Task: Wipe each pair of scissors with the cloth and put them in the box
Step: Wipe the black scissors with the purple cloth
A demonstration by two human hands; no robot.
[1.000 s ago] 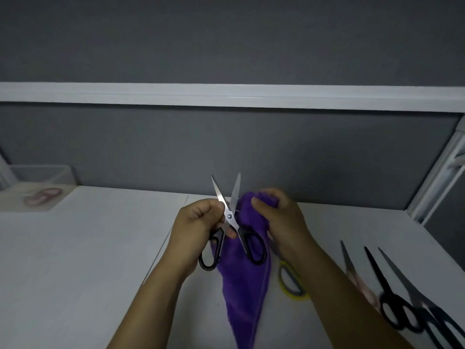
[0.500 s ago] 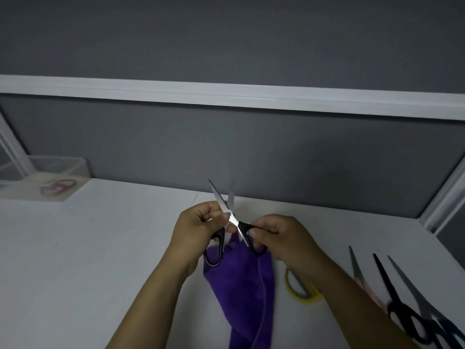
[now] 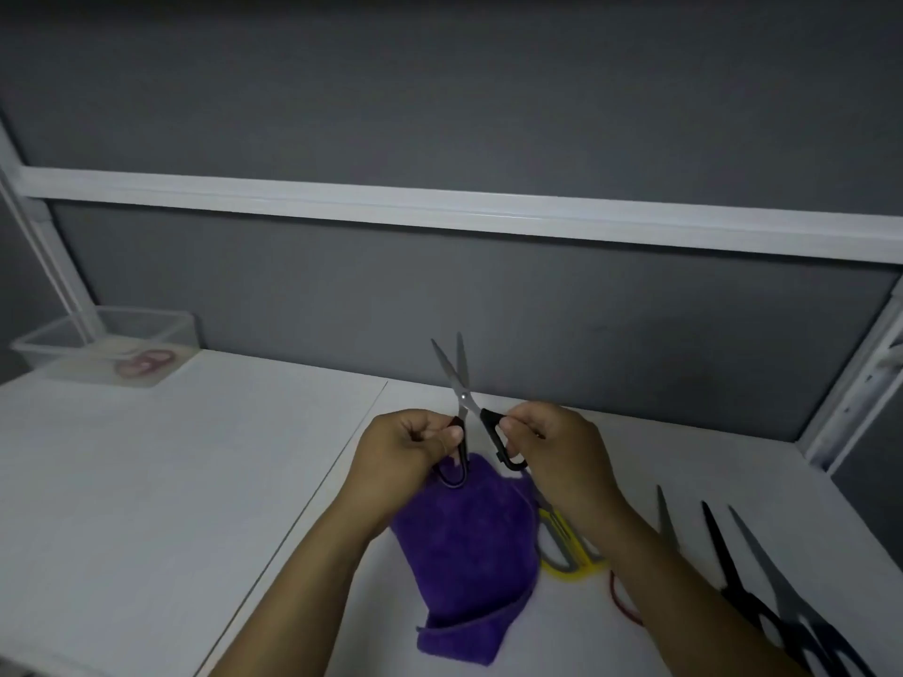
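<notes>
Black-handled scissors (image 3: pixel 459 383) are held above the white table, blades pointing up and slightly parted. My left hand (image 3: pixel 405 447) grips the left handle loop and my right hand (image 3: pixel 552 447) pinches the right handle loop. The purple cloth (image 3: pixel 469 564) lies on the table under both hands, touched by neither as far as I can see. A clear plastic box (image 3: pixel 105 349) stands at the far left against the wall, with pink-handled scissors (image 3: pixel 144 361) inside.
Yellow-handled scissors (image 3: pixel 567 549) lie right of the cloth, partly under my right forearm. More scissors lie at the right: a partly hidden pair (image 3: pixel 667 520) with a red handle, a black pair (image 3: pixel 733 574) and a dark blue pair (image 3: pixel 791 598). A grey partition wall stands behind.
The cloth has dropped from my right hand onto the table. My right hand moved to the right handle loop. The scissors stayed up between both hands.
</notes>
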